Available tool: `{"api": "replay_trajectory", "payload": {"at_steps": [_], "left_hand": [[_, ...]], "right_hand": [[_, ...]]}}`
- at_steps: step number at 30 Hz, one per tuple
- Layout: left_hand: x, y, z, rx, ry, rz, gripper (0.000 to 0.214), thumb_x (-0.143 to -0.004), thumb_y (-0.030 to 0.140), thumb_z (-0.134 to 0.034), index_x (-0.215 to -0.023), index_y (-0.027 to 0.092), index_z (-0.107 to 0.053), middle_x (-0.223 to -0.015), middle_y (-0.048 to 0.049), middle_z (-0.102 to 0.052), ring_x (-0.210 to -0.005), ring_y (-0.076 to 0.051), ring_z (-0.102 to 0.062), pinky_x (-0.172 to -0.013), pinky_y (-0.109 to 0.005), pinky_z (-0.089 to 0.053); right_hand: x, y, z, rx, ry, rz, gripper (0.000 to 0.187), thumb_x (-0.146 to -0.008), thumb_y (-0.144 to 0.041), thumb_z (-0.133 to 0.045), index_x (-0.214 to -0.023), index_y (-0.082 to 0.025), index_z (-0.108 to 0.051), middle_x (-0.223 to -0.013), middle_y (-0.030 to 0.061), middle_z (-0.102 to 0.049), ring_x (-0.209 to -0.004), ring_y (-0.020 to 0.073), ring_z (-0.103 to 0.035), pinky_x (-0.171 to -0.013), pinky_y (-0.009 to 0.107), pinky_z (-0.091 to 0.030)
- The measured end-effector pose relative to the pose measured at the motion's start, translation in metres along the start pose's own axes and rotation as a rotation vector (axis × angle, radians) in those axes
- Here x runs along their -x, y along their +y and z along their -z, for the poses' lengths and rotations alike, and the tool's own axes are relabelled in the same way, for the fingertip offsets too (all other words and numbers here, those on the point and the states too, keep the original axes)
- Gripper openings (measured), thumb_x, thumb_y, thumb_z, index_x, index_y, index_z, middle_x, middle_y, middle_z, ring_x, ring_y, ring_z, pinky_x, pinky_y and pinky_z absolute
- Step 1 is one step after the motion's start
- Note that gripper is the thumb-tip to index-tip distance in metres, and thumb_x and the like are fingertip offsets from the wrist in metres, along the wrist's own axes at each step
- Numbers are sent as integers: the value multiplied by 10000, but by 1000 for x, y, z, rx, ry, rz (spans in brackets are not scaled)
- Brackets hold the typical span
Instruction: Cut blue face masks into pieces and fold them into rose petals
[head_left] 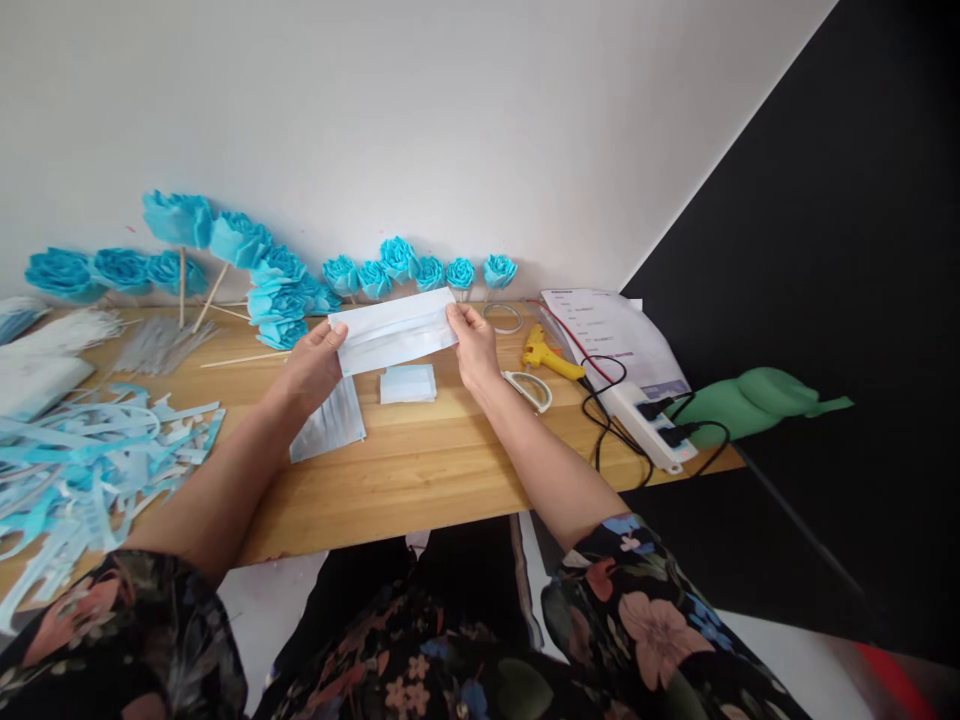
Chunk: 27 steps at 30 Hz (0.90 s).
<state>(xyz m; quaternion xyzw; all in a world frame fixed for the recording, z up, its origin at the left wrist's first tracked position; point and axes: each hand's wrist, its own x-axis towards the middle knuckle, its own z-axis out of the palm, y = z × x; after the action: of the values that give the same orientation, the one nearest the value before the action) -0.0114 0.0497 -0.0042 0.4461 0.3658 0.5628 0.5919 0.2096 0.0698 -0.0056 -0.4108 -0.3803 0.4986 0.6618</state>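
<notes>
Left hand (318,364) | right hand (475,346) | white sheet (395,328) (an end each)

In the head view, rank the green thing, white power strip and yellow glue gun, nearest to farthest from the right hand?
1. Yellow glue gun: right of the right hand.
2. White power strip: farther right.
3. Green thing: rightmost, past the strip.

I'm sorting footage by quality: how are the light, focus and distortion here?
Head view: soft light, no harsh glare on the held pleated sheet; dark wall at right nearly detailless; red patch at lower right blurred; print on the papers too small to read; wide-angle stretch toward the edges.
</notes>
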Motion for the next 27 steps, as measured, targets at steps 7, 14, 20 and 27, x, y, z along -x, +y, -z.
{"api": "replay_trajectory", "payload": {"at_steps": [7, 14, 20, 27], "left_hand": [[2, -4, 2, -170, 65, 11, 634, -565, 387, -935, -1115, 161, -716, -1012, -102, -781, -968, -278, -722, -756, -325, -594], [5, 1, -3, -160, -58, 29, 680, -552, 389, -946, -1158, 181, -721, -1089, -111, -777, -1053, -308, -716, -886, -398, -596], [12, 20, 6, 136, -226, 207, 725, -760, 780, -630, -1208, 219, -725, -1268, -118, -722, -1169, -355, -676, -888, -449, -600], [19, 16, -5, -120, -375, 318, 619, -626, 565, -882, -1104, 194, -753, -1000, -125, -785, -860, -306, -746, -694, -340, -596]], "right_hand": [[-2, -3, 3, 63, 41, 3, 504, -633, -639, -754, -863, -204, -644, -815, -4, -677, -788, 138, -607, -649, 234, -459], [-7, -3, 7, 46, 74, 61, 482, -652, -628, -741, -861, -205, -641, -831, 3, -688, -837, 157, -624, -713, 253, -481], [-2, -10, 4, -16, -78, -16, 480, -593, -604, -819, -842, -220, -674, -823, -4, -699, -828, 163, -635, -719, 274, -505], [19, -15, -6, 95, -327, -57, 431, -613, -516, -857, -900, -222, -726, -857, -7, -722, -827, 163, -647, -748, 281, -527]]}}
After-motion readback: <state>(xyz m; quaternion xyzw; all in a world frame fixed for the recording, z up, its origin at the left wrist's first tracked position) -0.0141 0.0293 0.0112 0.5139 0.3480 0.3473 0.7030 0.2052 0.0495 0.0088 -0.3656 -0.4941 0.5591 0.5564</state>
